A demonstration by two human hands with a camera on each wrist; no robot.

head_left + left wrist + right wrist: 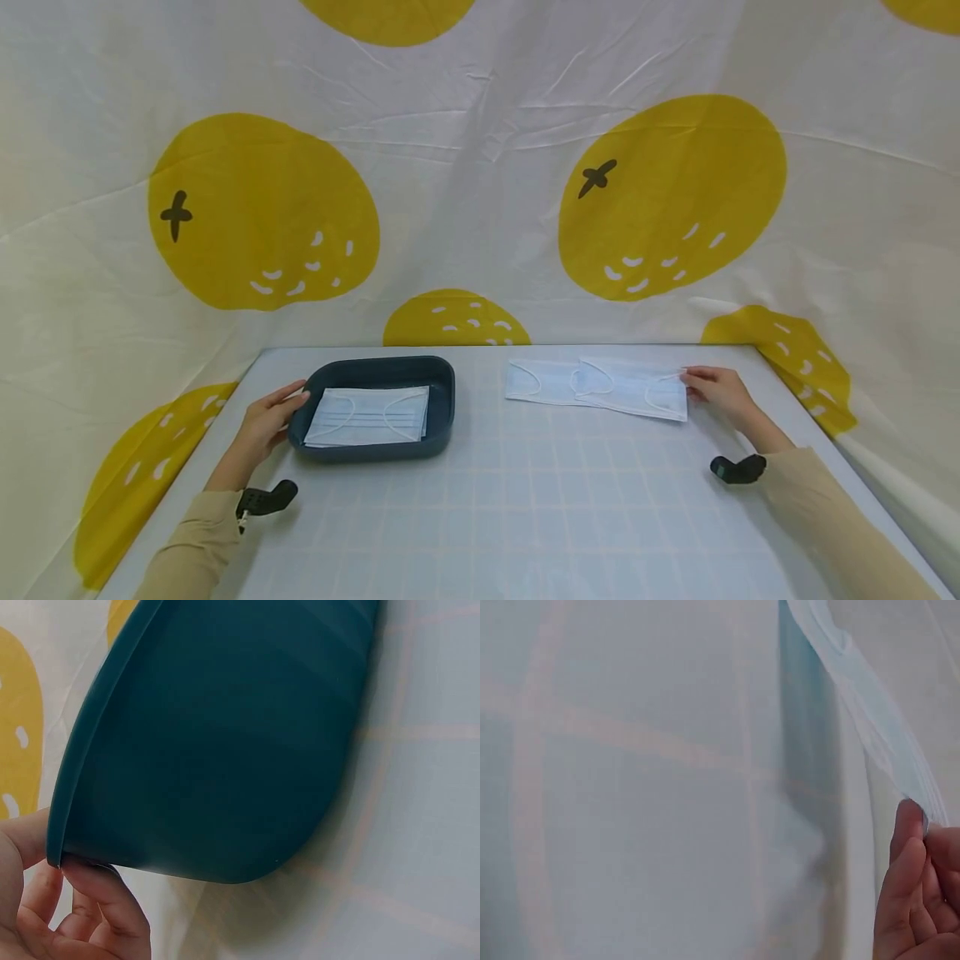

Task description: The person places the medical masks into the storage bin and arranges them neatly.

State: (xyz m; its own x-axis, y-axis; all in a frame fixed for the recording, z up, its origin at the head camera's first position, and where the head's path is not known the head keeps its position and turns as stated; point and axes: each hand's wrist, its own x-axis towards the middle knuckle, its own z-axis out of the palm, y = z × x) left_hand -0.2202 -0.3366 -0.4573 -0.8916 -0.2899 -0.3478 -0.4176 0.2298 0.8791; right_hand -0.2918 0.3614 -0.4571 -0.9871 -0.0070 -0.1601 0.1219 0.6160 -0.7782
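Note:
A dark teal plastic tray sits at the left on the table, with a small stack of light blue face masks lying in it. My left hand grips the tray's left rim; in the left wrist view its fingers and thumb pinch that edge. To the right, a face mask overlaps another face mask, their white ear loops facing up. My right hand pinches the right end of the nearer-right mask. The right wrist view shows that end raised, casting a shadow on the table.
The table has a white cover with a faint grid. Behind it hangs a pale cloth printed with large yellow fruit. A dark wrist device is on the left sleeve, another dark wrist device on the right.

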